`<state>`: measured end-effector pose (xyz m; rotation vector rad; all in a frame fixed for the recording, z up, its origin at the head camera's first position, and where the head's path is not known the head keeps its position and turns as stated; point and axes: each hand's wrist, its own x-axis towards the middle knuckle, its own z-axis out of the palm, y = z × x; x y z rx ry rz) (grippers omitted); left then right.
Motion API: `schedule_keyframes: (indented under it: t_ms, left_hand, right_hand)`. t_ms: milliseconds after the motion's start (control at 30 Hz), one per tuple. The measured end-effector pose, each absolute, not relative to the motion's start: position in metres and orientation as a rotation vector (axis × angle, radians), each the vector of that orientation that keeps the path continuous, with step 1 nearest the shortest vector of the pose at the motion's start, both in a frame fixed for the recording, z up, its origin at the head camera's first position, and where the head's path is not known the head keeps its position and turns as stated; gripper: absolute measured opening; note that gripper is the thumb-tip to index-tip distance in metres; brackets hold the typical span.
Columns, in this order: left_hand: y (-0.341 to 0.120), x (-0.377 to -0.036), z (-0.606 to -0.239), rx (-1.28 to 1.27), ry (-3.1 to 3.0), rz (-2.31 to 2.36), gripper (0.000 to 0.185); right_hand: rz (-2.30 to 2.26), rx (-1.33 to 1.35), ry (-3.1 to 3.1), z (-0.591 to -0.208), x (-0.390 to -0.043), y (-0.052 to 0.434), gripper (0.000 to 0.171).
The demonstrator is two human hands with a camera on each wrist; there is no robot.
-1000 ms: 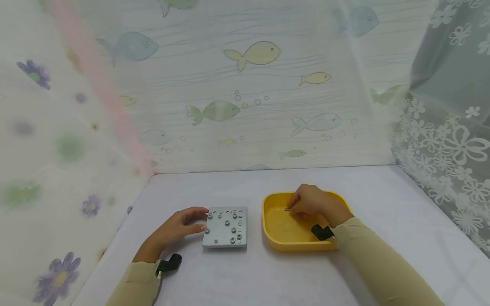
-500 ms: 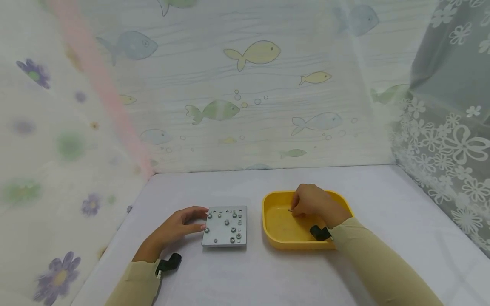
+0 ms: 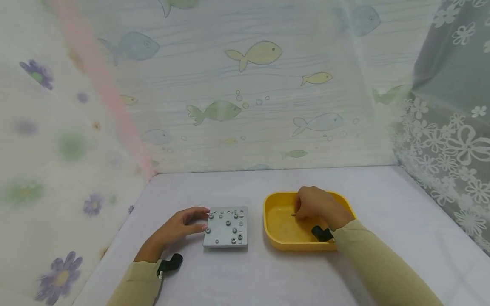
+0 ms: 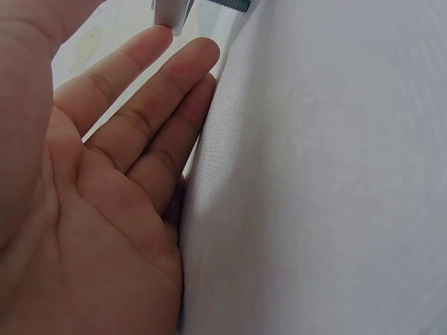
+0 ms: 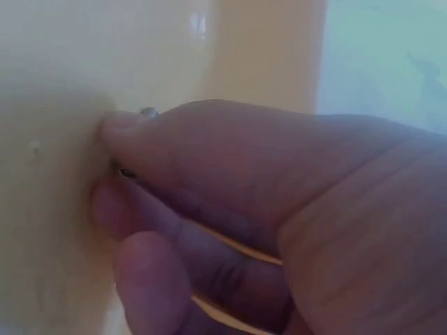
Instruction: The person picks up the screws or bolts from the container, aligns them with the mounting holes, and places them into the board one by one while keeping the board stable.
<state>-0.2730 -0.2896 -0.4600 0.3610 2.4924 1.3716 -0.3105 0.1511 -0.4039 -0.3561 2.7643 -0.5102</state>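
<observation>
My right hand (image 3: 317, 207) is down inside a yellow tray (image 3: 269, 241). It pinches a small metal screw (image 5: 149, 112) between thumb and fingers; the threaded end shows above the thumb in the right wrist view, and the thumb covers its middle. My left hand (image 3: 179, 228) rests at the left edge of a silver metal plate (image 3: 222, 231), thumb and fingers spread along that side. In the left wrist view its fingers (image 4: 150, 94) are nearly straight, one tip right at the plate's corner. Several socket-head screws (image 3: 228, 223) stand in the plate beside several holes.
A white-covered table (image 3: 252, 276) lies under everything, with the plate left of the tray. A fish-patterned curtain (image 3: 260, 97) closes off the back, and patterned sheets hang at both sides. A small black wrist camera (image 3: 171, 262) sits on each sleeve.
The right hand has shifted slightly to the right and down inside the tray, turning the screw so less of it shows. The left hand and the plate have stayed in place.
</observation>
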Motion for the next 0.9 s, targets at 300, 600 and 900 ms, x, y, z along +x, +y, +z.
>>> schedule_keyframes:
  t_ms: [300,600,900]
  left_hand:
    - [-0.291,-0.274,-0.462,0.369,2.509,1.355,0.058]
    - [-0.29,-0.272,-0.46,0.365,2.506,1.361,0.057]
    - [-0.29,-0.272,-0.461,0.362,2.505,1.364,0.057]
  right_hand:
    - [-0.501,-0.361,2.752,-0.403,-0.309,0.151,0.011]
    - [-0.623,-0.366,2.716,-0.397,-0.313,0.147,0.011]
    - [-0.817,-0.345,2.669,-0.382,-0.315,0.142,0.008]
